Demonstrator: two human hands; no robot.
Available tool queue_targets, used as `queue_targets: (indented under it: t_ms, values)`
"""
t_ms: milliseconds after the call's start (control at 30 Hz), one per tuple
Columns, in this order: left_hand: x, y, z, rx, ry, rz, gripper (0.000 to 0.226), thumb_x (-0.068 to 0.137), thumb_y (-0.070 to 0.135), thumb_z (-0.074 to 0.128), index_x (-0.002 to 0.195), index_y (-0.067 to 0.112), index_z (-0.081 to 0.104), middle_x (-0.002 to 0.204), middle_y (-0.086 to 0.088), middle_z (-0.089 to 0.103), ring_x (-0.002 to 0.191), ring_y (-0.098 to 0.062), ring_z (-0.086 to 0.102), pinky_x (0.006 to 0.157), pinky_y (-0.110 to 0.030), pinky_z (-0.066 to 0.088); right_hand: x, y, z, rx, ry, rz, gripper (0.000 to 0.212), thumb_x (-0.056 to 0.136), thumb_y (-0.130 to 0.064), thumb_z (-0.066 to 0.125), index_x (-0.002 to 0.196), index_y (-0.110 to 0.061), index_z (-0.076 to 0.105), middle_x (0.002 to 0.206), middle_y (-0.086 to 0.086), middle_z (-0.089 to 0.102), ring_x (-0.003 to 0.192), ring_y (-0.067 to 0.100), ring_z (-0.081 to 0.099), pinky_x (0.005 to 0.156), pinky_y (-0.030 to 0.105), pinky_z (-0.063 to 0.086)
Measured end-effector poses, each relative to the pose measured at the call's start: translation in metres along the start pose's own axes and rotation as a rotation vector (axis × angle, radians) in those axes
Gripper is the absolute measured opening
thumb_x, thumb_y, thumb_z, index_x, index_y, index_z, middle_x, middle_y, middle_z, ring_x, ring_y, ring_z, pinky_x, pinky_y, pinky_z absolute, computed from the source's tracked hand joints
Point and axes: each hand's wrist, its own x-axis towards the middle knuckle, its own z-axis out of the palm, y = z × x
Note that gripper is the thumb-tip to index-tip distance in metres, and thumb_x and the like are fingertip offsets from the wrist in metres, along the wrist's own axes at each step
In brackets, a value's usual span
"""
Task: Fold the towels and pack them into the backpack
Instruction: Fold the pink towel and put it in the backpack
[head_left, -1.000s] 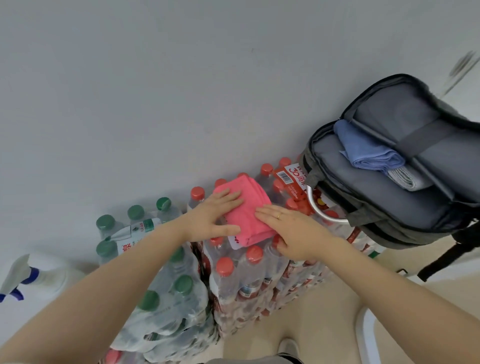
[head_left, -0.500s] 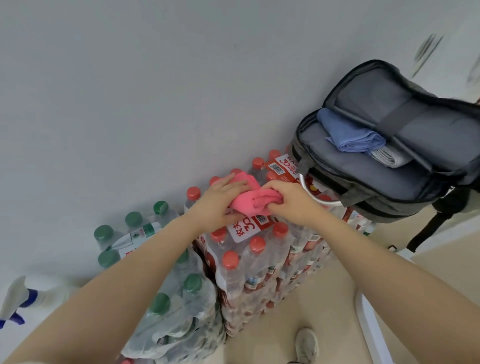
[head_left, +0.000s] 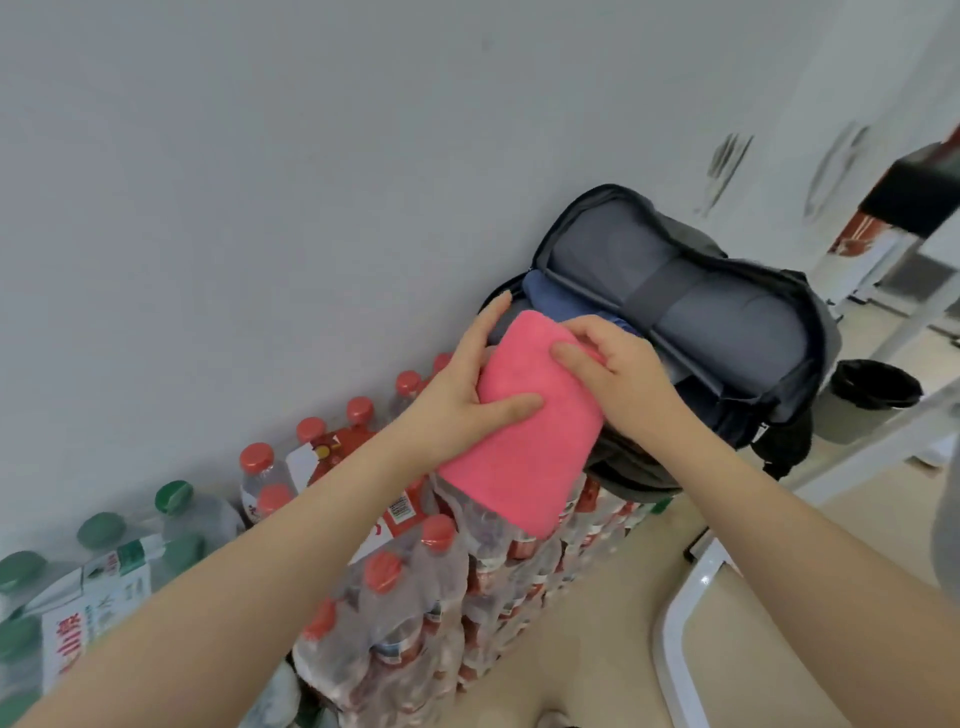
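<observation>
My left hand (head_left: 457, 410) and right hand (head_left: 618, 364) are showing bare, and my forearms are showing bare too; I am wearing no sleeves, gloves or watch.

Fuzzy matt pink cloth towel (head_left: 524, 421), smooth grey fabric backpack (head_left: 717, 317), glossy clear plastic bottles (head_left: 410, 597), possibly shrink-wrapped

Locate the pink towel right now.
Head view, centre: the pink towel is held in the air between the left hand and right hand, at the mouth of the open backpack, above the red-capped bottles.
</observation>
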Motion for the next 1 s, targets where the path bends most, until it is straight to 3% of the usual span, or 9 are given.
queue_targets:
  t_ms: [100, 200, 333, 467, 567, 633, 700, 900, 1000]
  values:
    - [0.022, 0.005, 0.021, 0.075, -0.037, 0.022, 0.060, 0.088, 0.011, 0.059, 0.119, 0.056, 0.035, 0.125, 0.016, 0.047, 0.103, 0.009, 0.052, 0.093, -0.016, 0.044, 0.005, 0.017, -0.018, -0.065, 0.018, 0.061, 0.020, 0.095, -0.029, 0.047, 0.102, -0.017, 0.061, 0.097, -0.002, 0.066, 0.089, 0.014, 0.058, 0.077, 0.024, 0.042]
    - [0.041, 0.003, 0.040, 0.132, -0.001, -0.038, 0.044, 0.090, 0.015, 0.055, 0.120, 0.046, 0.046, 0.123, 0.006, 0.051, 0.107, -0.007, 0.051, 0.095, -0.023, 0.041, 0.003, 0.040, -0.034, -0.587, 0.128, -0.013, 0.042, 0.091, -0.036, 0.030, 0.107, -0.016, 0.063, 0.114, 0.004, 0.065, 0.112, 0.027, 0.055, 0.097, 0.041, 0.032]
    - [0.055, 0.002, 0.057, 0.101, 0.152, -0.099, 0.048, 0.088, 0.016, 0.059, 0.131, 0.032, 0.047, 0.131, 0.002, 0.049, 0.116, -0.014, 0.050, 0.104, -0.033, 0.039, -0.008, 0.073, -0.059, -1.022, 0.147, 0.050, 0.054, 0.080, -0.031, 0.064, 0.128, -0.010, 0.051, 0.142, 0.015, 0.044, 0.133, 0.042, 0.034, 0.108, 0.060, 0.018]
    - [0.065, 0.007, 0.064, 0.047, 0.201, -0.188, 0.056, 0.087, 0.023, 0.061, 0.137, 0.034, 0.039, 0.134, 0.005, 0.041, 0.117, -0.016, 0.048, 0.103, -0.036, 0.041, -0.008, 0.093, -0.074, -1.070, -0.062, 0.209, 0.079, 0.076, -0.029, 0.072, 0.143, -0.016, 0.032, 0.146, 0.017, 0.037, 0.131, 0.038, 0.039, 0.104, 0.054, 0.032]
    - [0.068, 0.010, 0.072, 0.021, 0.213, -0.228, 0.063, 0.084, 0.025, 0.065, 0.138, 0.037, 0.035, 0.132, 0.006, 0.040, 0.115, -0.017, 0.049, 0.100, -0.037, 0.043, 0.000, 0.102, -0.075, -1.149, -0.033, 0.154, 0.070, 0.059, -0.015, 0.084, 0.123, -0.011, 0.056, 0.104, 0.019, 0.066, 0.081, 0.036, 0.067, 0.060, 0.037, 0.052]
    - [0.070, 0.014, 0.076, -0.031, 0.221, -0.235, 0.065, 0.083, 0.025, 0.066, 0.138, 0.039, 0.034, 0.131, 0.007, 0.041, 0.113, -0.017, 0.050, 0.098, -0.038, 0.045, 0.005, 0.099, -0.080, -1.145, 0.020, 0.092, 0.062, 0.061, -0.008, 0.081, 0.119, -0.010, 0.059, 0.083, 0.015, 0.066, 0.059, 0.031, 0.064, 0.041, 0.023, 0.032]
    - [0.074, 0.015, 0.083, -0.077, 0.236, -0.218, 0.068, 0.083, 0.023, 0.066, 0.139, 0.039, 0.032, 0.130, 0.007, 0.040, 0.113, -0.016, 0.050, 0.096, -0.035, 0.045, 0.011, 0.092, -0.092, -1.100, 0.077, 0.081, 0.051, 0.078, -0.004, 0.064, 0.127, -0.011, 0.050, 0.088, 0.016, 0.063, 0.063, 0.033, 0.062, 0.042, 0.021, 0.016]
    - [0.097, 0.011, 0.126, 0.097, 0.299, -0.255, 0.084, 0.086, 0.025, 0.063, 0.147, 0.029, 0.005, 0.147, -0.008, 0.020, 0.129, -0.024, 0.036, 0.106, -0.030, 0.033, 0.028, 0.089, -0.111, -1.039, 0.160, 0.054, 0.044, 0.095, -0.011, 0.041, 0.138, -0.018, 0.032, 0.114, 0.012, 0.057, 0.088, 0.038, 0.061, 0.058, 0.033, 0.034]
    - [0.106, 0.013, 0.147, 0.279, 0.273, -0.338, 0.085, 0.091, 0.023, 0.055, 0.147, 0.019, -0.008, 0.152, -0.019, -0.002, 0.123, -0.029, 0.043, 0.091, -0.022, 0.035, 0.030, 0.087, -0.113, -1.024, 0.156, 0.071, 0.043, 0.096, -0.012, 0.041, 0.137, -0.019, 0.033, 0.115, 0.011, 0.057, 0.089, 0.037, 0.060, 0.058, 0.033, 0.033]
